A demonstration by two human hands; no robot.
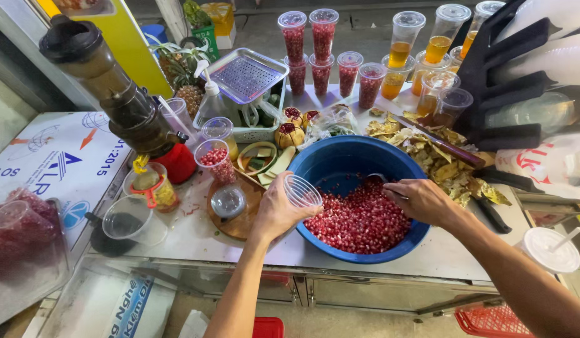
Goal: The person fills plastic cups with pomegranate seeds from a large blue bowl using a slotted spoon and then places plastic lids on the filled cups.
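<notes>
While the left hand grips a clear plastic cup tilted over the rim of the blue basin, the right hand closes on a spoon above the pomegranate seeds inside; peel scraps lie beyond the basin.

Your bowl holds the seeds; left of the bowl sits the round board, behind it the filled cups, right of it the peels.

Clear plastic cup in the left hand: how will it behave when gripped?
The clear plastic cup looks thin-walled, so probably flexes under a firm squeeze. It is empty, likely very light. Tilted over the blue bowl, it would probably roll if released.
</notes>
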